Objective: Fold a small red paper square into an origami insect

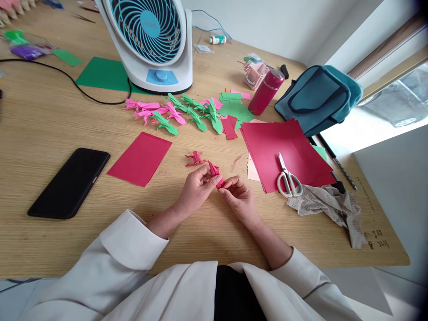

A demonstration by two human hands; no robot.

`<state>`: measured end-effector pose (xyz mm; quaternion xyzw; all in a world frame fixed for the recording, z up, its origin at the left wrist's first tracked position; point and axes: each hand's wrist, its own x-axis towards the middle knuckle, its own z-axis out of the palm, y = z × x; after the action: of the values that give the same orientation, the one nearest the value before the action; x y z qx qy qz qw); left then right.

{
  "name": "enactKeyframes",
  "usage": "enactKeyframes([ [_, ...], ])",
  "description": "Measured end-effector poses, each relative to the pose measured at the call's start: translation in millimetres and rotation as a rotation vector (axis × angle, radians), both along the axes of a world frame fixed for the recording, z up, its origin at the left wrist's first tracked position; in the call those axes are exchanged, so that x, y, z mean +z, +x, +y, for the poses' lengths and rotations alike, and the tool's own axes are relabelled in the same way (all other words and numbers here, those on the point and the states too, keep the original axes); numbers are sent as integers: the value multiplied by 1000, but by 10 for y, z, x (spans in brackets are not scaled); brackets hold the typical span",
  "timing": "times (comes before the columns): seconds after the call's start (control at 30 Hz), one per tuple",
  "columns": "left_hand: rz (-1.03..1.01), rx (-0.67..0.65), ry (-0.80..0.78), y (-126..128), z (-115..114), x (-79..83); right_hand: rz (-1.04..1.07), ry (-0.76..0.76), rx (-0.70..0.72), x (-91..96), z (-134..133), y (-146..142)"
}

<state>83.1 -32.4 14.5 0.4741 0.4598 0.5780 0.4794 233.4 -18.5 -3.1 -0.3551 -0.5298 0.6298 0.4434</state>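
Note:
A small folded red paper piece [215,170] is pinched between my two hands above the table. My left hand [197,186] grips its left side with thumb and fingers, and my right hand [240,196] pinches its lower right end. Fingers cover part of the piece. Just beyond my left hand lies a red folded paper figure [195,158] with thin legs. Farther back, several pink folded figures [143,107] and green folded figures [197,118] lie in a loose pile.
Red sheets [281,147] carry white-handled scissors [288,178] on the right, beside a crumpled cloth [329,205]. Another red sheet [142,158] and a black phone [68,183] lie left. Behind stand a fan [157,58], a red bottle [266,91] and a teal bag [310,100].

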Motion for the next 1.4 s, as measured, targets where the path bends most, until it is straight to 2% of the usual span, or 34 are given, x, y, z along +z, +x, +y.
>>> enactKeyframes([
  [0.7, 22, 4, -18, 3, -17, 1, 71, -65, 7, -7, 21, -2],
  [1.07, 39, 12, -21, 2, -27, 35, -3, -77, -15, 48, 36, -9],
  [1.27, -23, 41, -49, 4, -24, 12, 40, -88, 55, 36, 44, 18],
  [1.4, -77, 72, -76, 9, -18, -38, -32, -62, 101, 43, 62, 36],
])
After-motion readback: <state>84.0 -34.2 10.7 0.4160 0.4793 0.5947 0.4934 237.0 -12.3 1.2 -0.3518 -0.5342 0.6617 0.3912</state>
